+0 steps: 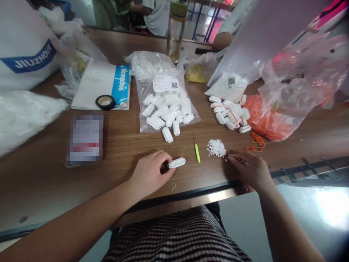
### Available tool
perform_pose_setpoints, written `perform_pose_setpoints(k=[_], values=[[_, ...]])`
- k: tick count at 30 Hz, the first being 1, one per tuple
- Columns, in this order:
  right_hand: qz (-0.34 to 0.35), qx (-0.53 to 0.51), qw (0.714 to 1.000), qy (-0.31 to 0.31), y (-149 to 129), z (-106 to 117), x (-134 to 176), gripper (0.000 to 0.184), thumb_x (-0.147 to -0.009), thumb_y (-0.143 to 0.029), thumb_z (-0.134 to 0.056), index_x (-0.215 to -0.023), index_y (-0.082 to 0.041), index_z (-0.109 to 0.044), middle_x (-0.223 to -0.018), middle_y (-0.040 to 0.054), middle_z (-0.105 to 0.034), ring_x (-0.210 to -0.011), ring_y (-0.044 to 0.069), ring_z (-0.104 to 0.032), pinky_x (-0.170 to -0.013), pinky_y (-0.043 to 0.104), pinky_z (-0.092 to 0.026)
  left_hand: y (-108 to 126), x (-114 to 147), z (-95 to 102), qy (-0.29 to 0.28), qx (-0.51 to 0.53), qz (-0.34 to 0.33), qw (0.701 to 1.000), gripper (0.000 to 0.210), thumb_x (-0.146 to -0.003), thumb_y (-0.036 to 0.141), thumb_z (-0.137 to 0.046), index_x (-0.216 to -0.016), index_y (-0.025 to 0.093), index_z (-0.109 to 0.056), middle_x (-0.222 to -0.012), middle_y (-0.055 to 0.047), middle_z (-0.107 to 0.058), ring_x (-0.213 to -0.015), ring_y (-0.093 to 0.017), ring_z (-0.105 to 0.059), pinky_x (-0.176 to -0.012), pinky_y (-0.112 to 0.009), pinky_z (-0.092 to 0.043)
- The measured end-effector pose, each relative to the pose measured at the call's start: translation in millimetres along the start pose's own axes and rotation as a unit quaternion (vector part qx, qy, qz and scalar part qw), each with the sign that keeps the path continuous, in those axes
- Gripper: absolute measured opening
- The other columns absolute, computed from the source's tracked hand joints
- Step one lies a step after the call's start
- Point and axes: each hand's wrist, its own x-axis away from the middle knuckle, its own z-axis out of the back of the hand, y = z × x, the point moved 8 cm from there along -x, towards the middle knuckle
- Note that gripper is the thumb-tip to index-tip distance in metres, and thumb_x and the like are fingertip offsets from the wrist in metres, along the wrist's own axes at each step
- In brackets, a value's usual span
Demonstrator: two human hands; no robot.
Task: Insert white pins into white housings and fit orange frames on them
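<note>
My left hand is closed around one end of a white plastic connector housing, held just over the table with its row of small holes facing up. At the right edge of a pile of tiny white plastic pieces is my right hand, thumb and index finger drawn together at the tips. Whatever lies between those fingertips is too small to make out. A pick with a yellow-green handle rests between the housing and the pile.
White housings spill from a clear bag. Housings with orange inserts lie beside a bag of orange parts; loose orange frames sit nearby. Leftward are a phone, a notebook and black tape. A bottle stands behind.
</note>
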Motion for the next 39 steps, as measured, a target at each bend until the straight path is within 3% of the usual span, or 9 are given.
perform_pose_setpoints(k=[3,6,8,11,14,16,22,29,39], values=[[0.013,0.026,1.0,0.004,-5.1,2.9,1.1,0.024,-0.084,-0.044,-0.063,-0.076,-0.024,-0.075,-0.08,0.0026,-0.074,-0.077,0.023,-0.068,-0.075,0.039,-0.048,-0.4,-0.5,0.1,0.004,0.003,0.001,1.0,0.007,-0.083,0.025,-0.064,-0.087,0.021,-0.06,-0.071,0.003,-0.053,-0.062,-0.012,-0.048,-0.061,-0.027,-0.037],[0.012,-0.022,0.999,0.025,-25.7,6.2,1.6,0.021,-0.085,-0.042,-0.065,-0.079,-0.024,-0.072,-0.08,0.0034,-0.071,-0.076,0.023,-0.066,-0.075,0.038,-0.048,-1.0,-0.7,-0.8,0.001,0.008,0.001,1.0,0.007,-0.083,0.024,-0.064,-0.088,0.021,-0.061,-0.071,0.003,-0.053,-0.062,-0.013,-0.048,-0.061,-0.027,-0.036],[0.041,-0.09,0.995,0.018,-56.1,3.2,0.7,0.016,-0.087,-0.039,-0.065,-0.084,-0.024,-0.07,-0.085,0.0035,-0.07,-0.08,0.021,-0.065,-0.076,0.036,-0.048,-1.2,-0.5,-1.1,0.0,0.01,0.0,1.0,0.007,-0.083,0.025,-0.063,-0.089,0.021,-0.061,-0.072,0.003,-0.053,-0.063,-0.013,-0.049,-0.061,-0.027,-0.036],[0.125,-0.167,0.977,-0.051,-118.1,-12.9,-1.1,0.011,-0.091,-0.031,-0.062,-0.084,-0.025,-0.068,-0.085,0.002,-0.069,-0.083,0.019,-0.063,-0.08,0.034,-0.047,-1.5,0.0,-0.7,0.0,0.01,0.004,1.0,0.008,-0.083,0.025,-0.064,-0.089,0.021,-0.061,-0.072,0.003,-0.053,-0.063,-0.013,-0.049,-0.061,-0.027,-0.035],[0.193,-0.174,0.961,-0.09,-166.2,-28.1,-3.1,0.01,-0.093,-0.024,-0.059,-0.086,-0.023,-0.066,-0.085,0.0014,-0.068,-0.084,0.018,-0.061,-0.084,0.036,-0.042,-1.9,0.1,0.4,0.004,0.011,0.008,1.0,0.008,-0.082,0.024,-0.065,-0.088,0.021,-0.061,-0.072,0.003,-0.053,-0.062,-0.013,-0.048,-0.06,-0.027,-0.035],[0.218,-0.155,0.959,-0.097,-182.2,-35.7,-5.3,0.011,-0.093,-0.022,-0.058,-0.085,-0.022,-0.065,-0.082,0.0011,-0.067,-0.083,0.018,-0.06,-0.083,0.037,-0.04,-1.4,0.1,0.9,0.008,0.014,0.005,1.0,0.008,-0.082,0.024,-0.065,-0.088,0.021,-0.061,-0.072,0.003,-0.053,-0.062,-0.012,-0.048,-0.06,-0.027,-0.035],[0.249,-0.112,0.958,-0.082,-191.2,-42.5,-7.5,0.013,-0.093,-0.02,-0.058,-0.081,-0.019,-0.063,-0.079,0.0009,-0.065,-0.08,0.017,-0.057,-0.081,0.037,-0.037,-0.8,0.8,0.5,0.013,0.017,-0.002,1.0,0.008,-0.083,0.026,-0.065,-0.088,0.021,-0.061,-0.074,0.003,-0.055,-0.064,-0.013,-0.05,-0.061,-0.027,-0.036],[0.308,-0.06,0.948,-0.043,-199.1,-33.4,0.9,0.011,-0.093,-0.02,-0.059,-0.09,-0.02,-0.07,-0.082,0.0017,-0.068,-0.079,0.017,-0.056,-0.085,0.039,-0.037,-1.3,1.2,0.9,0.008,0.012,0.004,1.0,0.01,-0.082,0.026,-0.066,-0.089,0.021,-0.061,-0.075,0.003,-0.055,-0.064,-0.013,-0.05,-0.061,-0.028,-0.037],[0.308,-0.061,0.949,-0.018,-200.8,-31.7,6.5,0.012,-0.087,-0.019,-0.063,-0.093,-0.022,-0.073,-0.083,0.0019,-0.07,-0.079,0.018,-0.057,-0.085,0.041,-0.038,-1.6,1.7,0.4,0.003,0.018,0.005,1.0,0.008,-0.083,0.026,-0.064,-0.088,0.021,-0.06,-0.073,0.003,-0.054,-0.063,-0.013,-0.049,-0.06,-0.027,-0.036]])
